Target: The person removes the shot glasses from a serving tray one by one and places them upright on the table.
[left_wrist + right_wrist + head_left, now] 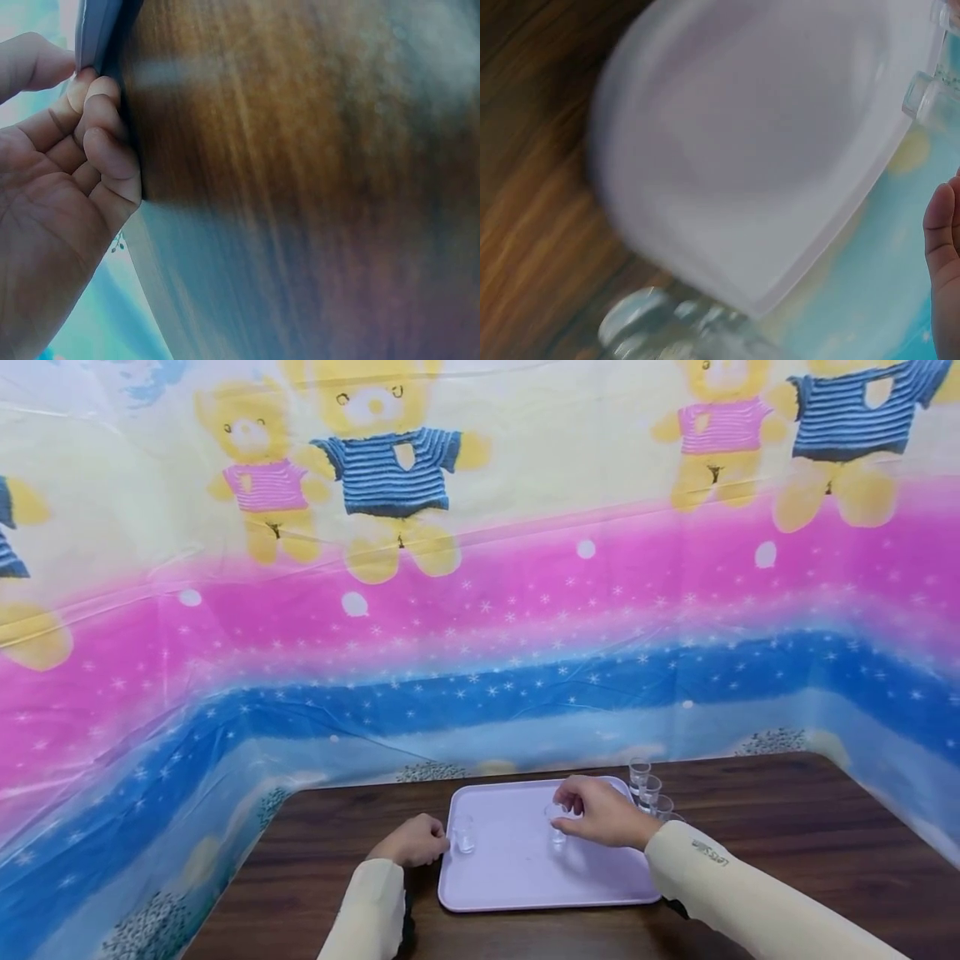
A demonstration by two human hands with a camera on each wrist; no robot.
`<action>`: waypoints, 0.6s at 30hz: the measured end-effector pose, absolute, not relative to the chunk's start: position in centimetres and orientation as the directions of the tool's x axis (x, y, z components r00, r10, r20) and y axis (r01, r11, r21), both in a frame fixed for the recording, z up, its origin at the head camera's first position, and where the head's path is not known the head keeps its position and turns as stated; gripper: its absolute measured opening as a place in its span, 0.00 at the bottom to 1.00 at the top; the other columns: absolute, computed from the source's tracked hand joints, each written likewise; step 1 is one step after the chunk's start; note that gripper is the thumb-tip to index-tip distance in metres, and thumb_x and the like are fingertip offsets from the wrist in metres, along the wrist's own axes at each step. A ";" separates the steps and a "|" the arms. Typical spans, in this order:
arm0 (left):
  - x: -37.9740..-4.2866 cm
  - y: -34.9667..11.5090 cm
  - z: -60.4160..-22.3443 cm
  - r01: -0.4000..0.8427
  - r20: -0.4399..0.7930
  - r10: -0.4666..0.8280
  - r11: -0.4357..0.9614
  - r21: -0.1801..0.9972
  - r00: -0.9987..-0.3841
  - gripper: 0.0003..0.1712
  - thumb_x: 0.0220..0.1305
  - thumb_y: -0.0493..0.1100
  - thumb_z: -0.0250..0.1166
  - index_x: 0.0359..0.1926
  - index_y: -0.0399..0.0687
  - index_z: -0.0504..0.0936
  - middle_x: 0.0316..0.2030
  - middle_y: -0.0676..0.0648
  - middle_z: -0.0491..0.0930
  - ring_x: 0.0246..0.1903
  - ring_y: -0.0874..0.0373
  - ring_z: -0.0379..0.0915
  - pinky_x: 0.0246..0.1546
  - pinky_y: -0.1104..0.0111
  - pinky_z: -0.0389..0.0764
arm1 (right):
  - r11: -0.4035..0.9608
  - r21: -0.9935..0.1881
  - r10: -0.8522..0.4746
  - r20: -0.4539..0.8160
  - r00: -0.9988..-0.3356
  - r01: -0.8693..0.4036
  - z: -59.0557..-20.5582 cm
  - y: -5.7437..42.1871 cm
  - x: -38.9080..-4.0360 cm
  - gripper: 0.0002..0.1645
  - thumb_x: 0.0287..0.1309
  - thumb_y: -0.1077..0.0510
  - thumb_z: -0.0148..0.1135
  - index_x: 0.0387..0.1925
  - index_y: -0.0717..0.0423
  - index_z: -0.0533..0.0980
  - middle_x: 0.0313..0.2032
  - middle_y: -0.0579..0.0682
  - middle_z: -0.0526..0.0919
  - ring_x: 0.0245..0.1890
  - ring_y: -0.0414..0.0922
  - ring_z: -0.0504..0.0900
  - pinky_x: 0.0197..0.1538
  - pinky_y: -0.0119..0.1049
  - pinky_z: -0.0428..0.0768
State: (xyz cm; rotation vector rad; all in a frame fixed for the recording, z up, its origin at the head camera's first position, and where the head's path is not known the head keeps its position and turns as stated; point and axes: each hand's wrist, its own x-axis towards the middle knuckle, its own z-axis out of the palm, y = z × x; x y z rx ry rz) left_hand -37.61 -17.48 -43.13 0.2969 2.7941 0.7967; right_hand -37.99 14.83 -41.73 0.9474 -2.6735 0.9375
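Observation:
My left hand (414, 841) is at the left edge of a pale lilac tray (502, 885), its thumb and curled fingers pinching the rim in the left wrist view. Over the middle of the tray my right hand (603, 812) holds a small clear shot glass (558, 837), fingers behind it and thumb in front. The right wrist view shows only a curled part of this hand (943, 247) at its edge. A second clear glass (466, 838) stands on the tray near its left rim, close to the left hand.
Several more clear glasses (649, 792) stand in a row on the dark wooden table (780, 827), just right of the tray under the right forearm. A cloth with printed bears (397, 468) hangs behind the table and along its sides.

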 end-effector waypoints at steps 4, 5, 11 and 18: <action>-37.7 -17.5 -43.2 0.128 -0.159 0.248 0.835 0.535 -0.956 0.08 0.60 0.40 0.58 0.25 0.44 0.77 0.20 0.49 0.74 0.20 0.57 0.68 0.22 0.66 0.70 | 0.605 -0.510 -0.506 0.347 -0.790 -0.611 -41.4 16.7 -37.7 0.14 0.51 0.54 0.70 0.37 0.55 0.77 0.31 0.44 0.76 0.31 0.40 0.74 0.35 0.34 0.75; -37.7 -17.4 -43.2 0.128 -0.160 0.249 0.836 0.534 -0.955 0.08 0.60 0.41 0.58 0.25 0.44 0.77 0.20 0.49 0.74 0.20 0.57 0.68 0.22 0.66 0.70 | 0.611 -0.510 -0.498 0.347 -0.795 -0.605 -41.4 17.2 -37.7 0.14 0.51 0.54 0.70 0.37 0.55 0.77 0.31 0.44 0.76 0.30 0.39 0.74 0.35 0.34 0.75; -37.8 -17.5 -43.2 0.122 -0.170 0.248 0.836 0.535 -0.954 0.08 0.61 0.41 0.58 0.26 0.44 0.77 0.20 0.48 0.74 0.20 0.56 0.68 0.22 0.66 0.70 | 0.655 -0.519 -0.447 0.320 -0.836 -0.549 -41.3 20.0 -37.4 0.14 0.49 0.55 0.70 0.37 0.53 0.77 0.31 0.44 0.76 0.31 0.41 0.74 0.34 0.34 0.75; -37.5 -17.4 -43.0 0.120 -0.168 0.248 0.830 0.544 -0.954 0.08 0.61 0.40 0.58 0.26 0.43 0.77 0.20 0.48 0.73 0.20 0.56 0.68 0.22 0.66 0.70 | 0.671 -0.516 -0.431 0.312 -0.846 -0.532 -40.7 22.1 -36.5 0.13 0.49 0.55 0.70 0.37 0.51 0.77 0.29 0.43 0.75 0.29 0.42 0.73 0.32 0.34 0.74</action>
